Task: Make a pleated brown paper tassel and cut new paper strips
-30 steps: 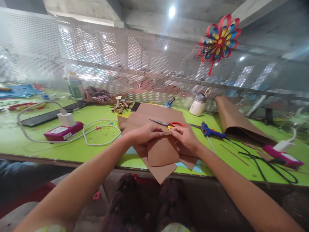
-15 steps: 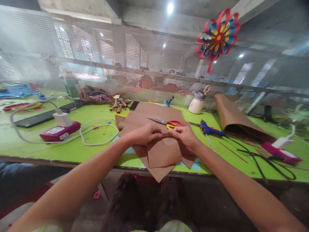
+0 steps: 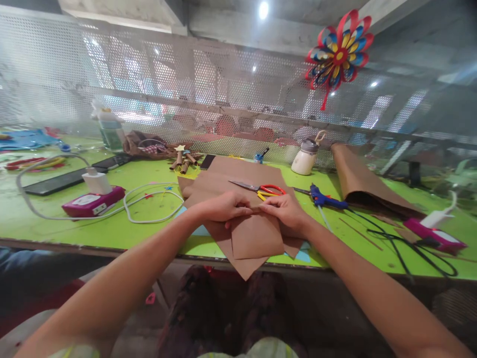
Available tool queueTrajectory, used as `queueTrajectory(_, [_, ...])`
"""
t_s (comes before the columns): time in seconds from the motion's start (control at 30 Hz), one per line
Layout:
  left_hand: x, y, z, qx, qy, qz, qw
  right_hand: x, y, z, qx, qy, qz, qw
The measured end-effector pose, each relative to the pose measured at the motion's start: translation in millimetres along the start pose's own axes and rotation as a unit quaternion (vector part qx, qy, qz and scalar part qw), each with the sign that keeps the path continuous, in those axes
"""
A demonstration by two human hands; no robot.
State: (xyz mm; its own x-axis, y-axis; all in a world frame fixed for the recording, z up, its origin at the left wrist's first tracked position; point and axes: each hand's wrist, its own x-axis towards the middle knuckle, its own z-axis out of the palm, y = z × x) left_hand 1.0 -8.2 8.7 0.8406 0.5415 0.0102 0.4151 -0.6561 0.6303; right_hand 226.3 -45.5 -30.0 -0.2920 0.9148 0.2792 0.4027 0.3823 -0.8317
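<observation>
Both hands pinch the upper edge of a small piece of brown paper [image 3: 257, 237], which hangs toward me over larger brown sheets. My left hand [image 3: 228, 206] grips the edge at its left end, thumb on top. My right hand [image 3: 285, 210] holds it at the right, its fingertips close to the left ones. The edge between them looks folded or rolled, mostly covered by fingers. Just beyond the hands, scissors [image 3: 257, 189] with red and yellow handles lie on a large brown sheet [image 3: 242, 171]. A blue glue gun [image 3: 326, 198] rests right of my right hand.
Purple power strips [image 3: 93, 201] [image 3: 434, 236] with white chargers sit left and right, a white cable [image 3: 152, 221] looping across the green table [image 3: 156, 238]. A cream bottle [image 3: 303, 158], rolled brown paper [image 3: 367, 184] and small paper rolls [image 3: 183, 161] stand farther back.
The small brown paper has shifted slightly right and lies flatter between my hands. My fingers have moved a little along its edge. The scissors and glue gun stay put.
</observation>
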Motion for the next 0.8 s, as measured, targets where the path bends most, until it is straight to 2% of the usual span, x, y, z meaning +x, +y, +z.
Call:
queueTrajectory(0.07, [-1.5,-3.4,-4.8,-0.034,-0.030,-0.008,0.999,-0.5,1.8,-3.2,0.024,0.008,0.020,0.999])
queueTrajectory(0.2, [-3.9,-8.2,-10.4,-0.048,-0.036,-0.006,0.998,-0.3,-1.6,-6.6,0.061,0.013,0.059,0.996])
queueTrajectory(0.37, [-6.0,-10.2,-9.7,-0.045,-0.030,0.012,0.998,0.3,-1.9,-8.2,0.084,-0.007,0.083,0.993])
queueTrajectory(0.5, [-4.9,-13.9,-10.4,-0.061,-0.031,0.006,0.998,-0.6,4.4,-14.1,0.079,-0.050,0.093,0.991])
queueTrajectory(0.57, [-4.3,-13.8,-10.7,-0.074,-0.037,0.003,0.997,-1.0,4.3,-16.3,0.042,-0.061,0.074,0.994])
queueTrajectory(0.7, [-4.4,-8.5,-9.0,-0.096,-0.057,-0.006,0.994,-1.8,-6.0,-12.2,-0.071,-0.043,0.002,0.997])
queueTrajectory(0.8, [-4.3,-5.1,-6.2,-0.072,-0.046,-0.007,0.996,-2.8,-11.9,-4.3,-0.100,-0.060,-0.028,0.993])
